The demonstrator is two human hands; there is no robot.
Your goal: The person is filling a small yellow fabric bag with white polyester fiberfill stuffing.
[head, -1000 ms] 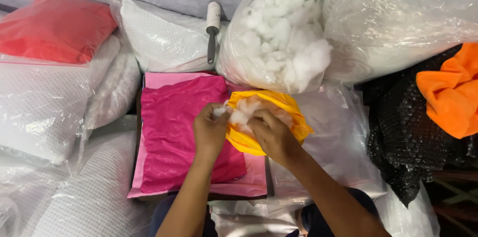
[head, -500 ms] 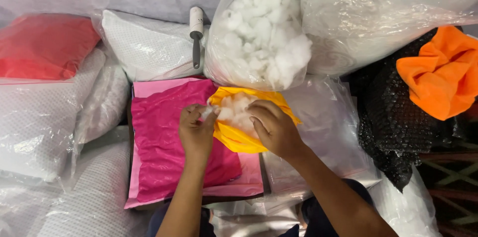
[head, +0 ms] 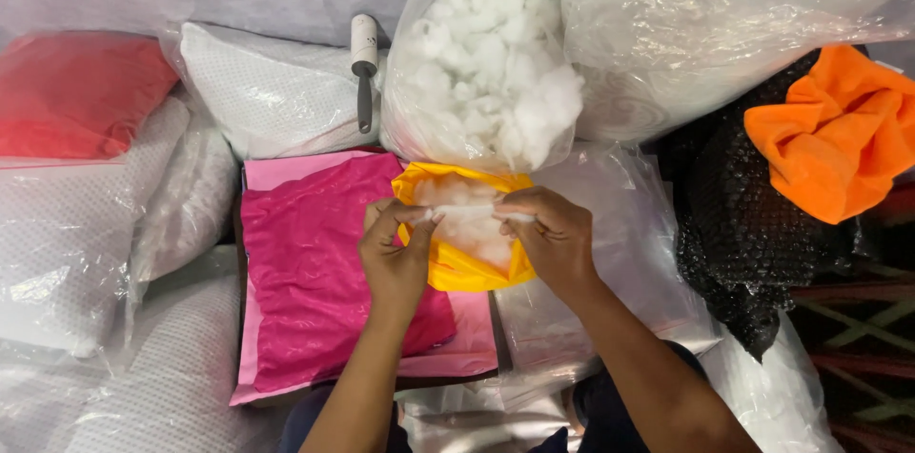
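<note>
A small yellow fabric cover (head: 462, 267) lies open in front of me, with white stuffing (head: 467, 215) showing inside it. My left hand (head: 393, 253) pinches the left end of a stretched tuft of that white stuffing. My right hand (head: 553, 236) grips the tuft's right end, over the cover's right edge. Both hands hover above the cover, which rests partly on a magenta fabric piece (head: 329, 272) in a pink bag.
A clear bag of white fibre stuffing (head: 491, 62) stands just behind the cover. A lint roller (head: 363, 62) lies on a white packed pillow. A red packed cushion (head: 71, 96) sits far left, orange cloth (head: 834, 139) on black bubble wrap (head: 734, 224) at right.
My hands have drawn apart, pulling the white tuft out into a strip across the cover's opening. The view has shifted slightly.
</note>
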